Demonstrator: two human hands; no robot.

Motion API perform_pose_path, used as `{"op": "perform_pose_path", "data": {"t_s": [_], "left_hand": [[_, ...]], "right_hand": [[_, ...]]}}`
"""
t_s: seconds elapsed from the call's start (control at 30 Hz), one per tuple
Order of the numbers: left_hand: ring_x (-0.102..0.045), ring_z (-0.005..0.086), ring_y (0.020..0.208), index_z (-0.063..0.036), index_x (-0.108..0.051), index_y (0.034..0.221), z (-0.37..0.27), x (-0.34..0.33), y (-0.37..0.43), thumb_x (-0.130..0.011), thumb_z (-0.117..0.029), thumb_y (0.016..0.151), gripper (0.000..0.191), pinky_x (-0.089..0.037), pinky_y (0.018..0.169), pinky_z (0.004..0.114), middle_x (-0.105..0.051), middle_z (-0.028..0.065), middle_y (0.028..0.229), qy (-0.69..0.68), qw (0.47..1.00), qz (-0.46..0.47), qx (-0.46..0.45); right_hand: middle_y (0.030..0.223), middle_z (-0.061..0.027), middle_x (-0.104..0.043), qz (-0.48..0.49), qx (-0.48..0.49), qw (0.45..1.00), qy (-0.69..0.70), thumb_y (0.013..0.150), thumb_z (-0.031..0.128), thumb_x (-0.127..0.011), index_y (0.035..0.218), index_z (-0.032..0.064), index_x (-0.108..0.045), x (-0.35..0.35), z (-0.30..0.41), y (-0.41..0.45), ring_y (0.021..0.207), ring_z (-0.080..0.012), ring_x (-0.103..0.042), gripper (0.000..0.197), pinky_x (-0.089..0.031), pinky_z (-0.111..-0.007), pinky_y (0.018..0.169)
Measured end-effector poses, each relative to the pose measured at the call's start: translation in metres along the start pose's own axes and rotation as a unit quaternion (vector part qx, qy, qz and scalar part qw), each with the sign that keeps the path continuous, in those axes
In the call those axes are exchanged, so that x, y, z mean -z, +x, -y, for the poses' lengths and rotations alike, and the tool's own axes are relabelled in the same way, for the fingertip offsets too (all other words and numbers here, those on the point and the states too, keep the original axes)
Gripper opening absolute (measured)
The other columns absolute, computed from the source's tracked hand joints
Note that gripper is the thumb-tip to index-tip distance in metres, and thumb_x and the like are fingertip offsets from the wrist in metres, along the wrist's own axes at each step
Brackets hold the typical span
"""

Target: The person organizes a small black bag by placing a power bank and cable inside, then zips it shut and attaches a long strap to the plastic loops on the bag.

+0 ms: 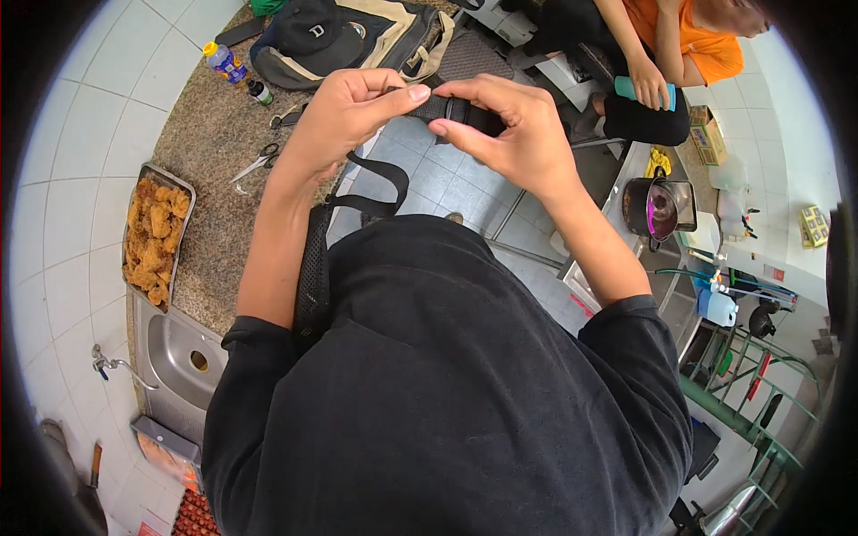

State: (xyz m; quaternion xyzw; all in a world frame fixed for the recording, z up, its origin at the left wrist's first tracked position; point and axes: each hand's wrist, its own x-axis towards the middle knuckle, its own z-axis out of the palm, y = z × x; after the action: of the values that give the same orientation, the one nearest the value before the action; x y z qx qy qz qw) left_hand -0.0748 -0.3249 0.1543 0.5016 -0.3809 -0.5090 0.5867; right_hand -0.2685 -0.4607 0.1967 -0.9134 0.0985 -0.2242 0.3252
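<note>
In front of my chest, both hands work on a black webbing strap that has what looks like an adjuster loop. My left hand pinches one end of it between thumb and forefinger. With thumb and fingertips, my right hand grips the strap's other side. Below my left wrist a looser black strap curves down to a black mesh panel by my left side. How the strap threads through the loop is too dark to tell.
On the granite counter at left are scissors, a tray of fried food, bottles and a backpack under a cap. A seated person holds a teal object. A black pot stands right.
</note>
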Motion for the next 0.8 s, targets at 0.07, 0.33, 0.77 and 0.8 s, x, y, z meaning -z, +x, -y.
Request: {"op": "perform_pose_path", "data": {"t_s": [0.07,0.33,0.77,0.8], "left_hand": [[-0.024,-0.0032,0.050,-0.0102,-0.063,0.082,-0.002,-0.001,0.000,-0.071,-0.024,0.104,0.027,-0.014,0.047,0.023,-0.040,-0.0142,0.062,0.040,0.999,-0.007,-0.015],[-0.043,-0.0016,0.063,-0.0075,-0.070,0.093,0.000,0.002,0.006,-0.071,-0.028,0.104,0.023,-0.033,0.057,0.021,-0.054,-0.0095,0.073,0.073,0.997,-0.002,-0.022],[-0.047,0.0028,0.047,0.0005,-0.077,0.106,0.005,-0.003,0.014,-0.066,-0.039,0.107,0.041,-0.035,0.046,0.023,-0.054,-0.0052,0.058,0.118,0.986,0.103,0.061],[-0.048,0.0026,0.047,-0.0010,-0.077,0.094,0.003,-0.001,0.014,-0.064,-0.039,0.108,0.042,-0.036,0.048,0.022,-0.055,-0.0047,0.057,0.085,0.988,0.108,0.075]], "right_hand": [[0.094,-0.0112,-0.077,-0.017,0.057,0.998,-0.025,0.083,0.016,-0.089,0.110,-0.0003,-0.077,0.000,-0.001,-0.003,0.084,-0.0226,-0.076,0.034,-0.057,-0.031,0.074],[0.097,-0.0119,-0.077,0.020,0.061,0.995,-0.077,0.081,0.021,-0.090,0.115,0.0028,-0.075,0.015,-0.002,-0.003,0.087,-0.0304,-0.074,0.041,-0.057,-0.037,0.080],[0.098,-0.0077,-0.075,0.084,0.017,0.994,-0.064,0.075,0.016,-0.092,0.129,0.0101,-0.072,0.030,-0.013,0.003,0.089,-0.0237,-0.069,0.057,-0.053,-0.036,0.080],[0.098,-0.0077,-0.075,0.087,0.018,0.994,-0.064,0.075,0.016,-0.092,0.129,0.0101,-0.072,0.030,-0.021,-0.001,0.089,-0.0237,-0.069,0.057,-0.053,-0.036,0.080]]}}
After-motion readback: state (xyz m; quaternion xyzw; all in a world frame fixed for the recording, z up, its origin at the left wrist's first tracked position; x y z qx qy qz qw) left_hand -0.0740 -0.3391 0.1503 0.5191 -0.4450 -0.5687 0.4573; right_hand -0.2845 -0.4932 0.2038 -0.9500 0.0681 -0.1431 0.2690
